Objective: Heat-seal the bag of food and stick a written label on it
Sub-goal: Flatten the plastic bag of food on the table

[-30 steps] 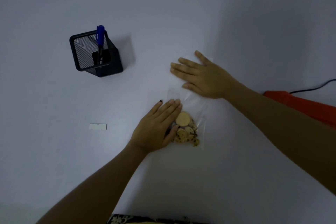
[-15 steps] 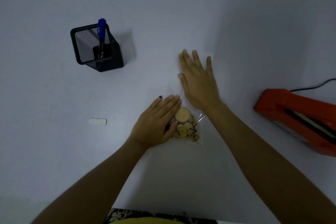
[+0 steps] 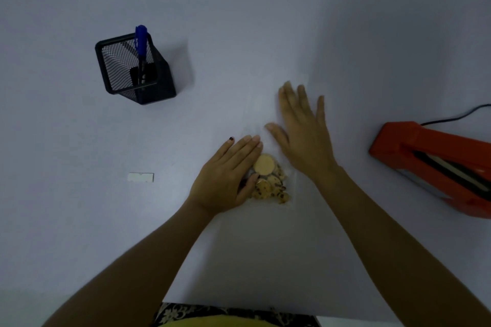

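Note:
A clear plastic bag (image 3: pixel 261 111) lies flat on the white table, with several round biscuits (image 3: pixel 269 180) bunched at its near end. My left hand (image 3: pixel 225 178) rests flat on the left side of the biscuits, pressing the bag down. My right hand (image 3: pixel 301 130) lies flat, fingers spread, on the empty upper part of the bag. An orange heat sealer (image 3: pixel 435 164) with a black cord sits at the right edge. A small white label (image 3: pixel 140 177) lies to the left.
A black mesh pen holder (image 3: pixel 132 69) with a blue pen (image 3: pixel 140 45) stands at the back left. The table's near edge (image 3: pixel 239 305) is just in front of my body.
My right hand has turned from lying across the bag's top to pointing away from me, sliding along the bag. Its arm has uncovered the heat sealer. The left hand has stayed put.

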